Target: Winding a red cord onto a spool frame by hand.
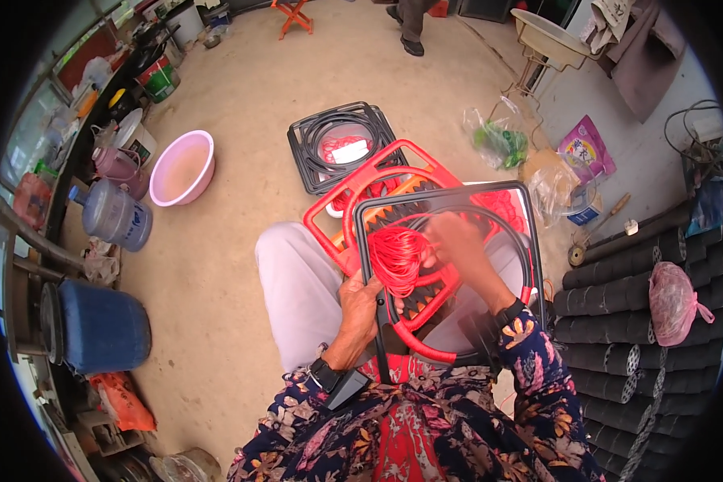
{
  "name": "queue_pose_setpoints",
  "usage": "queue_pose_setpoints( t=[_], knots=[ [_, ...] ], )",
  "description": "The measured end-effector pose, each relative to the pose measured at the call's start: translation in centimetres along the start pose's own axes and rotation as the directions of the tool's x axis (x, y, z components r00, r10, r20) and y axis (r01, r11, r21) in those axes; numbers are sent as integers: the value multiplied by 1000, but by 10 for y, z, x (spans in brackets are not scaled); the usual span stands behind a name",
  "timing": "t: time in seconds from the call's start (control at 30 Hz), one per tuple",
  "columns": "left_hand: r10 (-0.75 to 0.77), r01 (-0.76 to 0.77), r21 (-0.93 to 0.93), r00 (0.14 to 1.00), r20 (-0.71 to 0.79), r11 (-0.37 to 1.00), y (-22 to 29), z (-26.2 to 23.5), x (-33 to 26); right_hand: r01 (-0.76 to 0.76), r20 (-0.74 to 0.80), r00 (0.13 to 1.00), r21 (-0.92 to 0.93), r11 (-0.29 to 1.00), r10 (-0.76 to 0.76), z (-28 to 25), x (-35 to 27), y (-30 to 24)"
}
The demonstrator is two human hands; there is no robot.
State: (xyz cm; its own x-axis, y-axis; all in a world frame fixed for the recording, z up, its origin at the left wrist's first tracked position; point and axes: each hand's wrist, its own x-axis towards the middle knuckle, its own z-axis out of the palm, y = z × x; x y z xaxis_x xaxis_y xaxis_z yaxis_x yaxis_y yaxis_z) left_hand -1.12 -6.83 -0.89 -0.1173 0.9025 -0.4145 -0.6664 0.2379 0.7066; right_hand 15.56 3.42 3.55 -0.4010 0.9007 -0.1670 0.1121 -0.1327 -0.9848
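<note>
A square black frame point(447, 195) with a round ring inside it stands upright over my lap. Part of the ring is wrapped in red cord point(427, 350). My left hand point(360, 307) is closed round the frame's left side. A thick bundle of thin red cord point(395, 259) hangs inside the ring. My right hand point(455, 243), a little blurred, is closed at the bundle's right side, its fingertips partly hidden. Behind it a red frame point(326, 210) of the same shape leans over an orange and black surface, mostly covered.
Ahead on the floor lies another black frame point(304, 157) with red cord. To the left stand a pink basin point(206, 173), a water bottle point(116, 215) and a blue barrel point(104, 325). Stacked black rolls point(602, 301) line the right. A person's legs point(414, 24) show far ahead.
</note>
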Motion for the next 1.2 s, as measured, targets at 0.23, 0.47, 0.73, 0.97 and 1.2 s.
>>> queue_pose_setpoints(
  t=[0.23,0.47,0.73,0.97,1.2],
  knots=[
    [-8,8,8,1000,23,1000,-3,-4,1,-337,96,939,459,822,331,-8,31,76],
    [15,-15,-12,1000,10,1000,-2,-8,0,-449,340,892,742,498,297,-8,49,96],
    [34,-33,-66,999,12,997,-3,-11,3,-436,589,782,284,854,204,-42,8,53],
    [26,-25,-56,999,30,998,-1,-12,2,-374,296,924,826,422,240,-54,30,73],
    [14,-14,-69,1000,8,998,-1,-12,1,-729,723,650,503,465,236,7,65,102]
  ],
)
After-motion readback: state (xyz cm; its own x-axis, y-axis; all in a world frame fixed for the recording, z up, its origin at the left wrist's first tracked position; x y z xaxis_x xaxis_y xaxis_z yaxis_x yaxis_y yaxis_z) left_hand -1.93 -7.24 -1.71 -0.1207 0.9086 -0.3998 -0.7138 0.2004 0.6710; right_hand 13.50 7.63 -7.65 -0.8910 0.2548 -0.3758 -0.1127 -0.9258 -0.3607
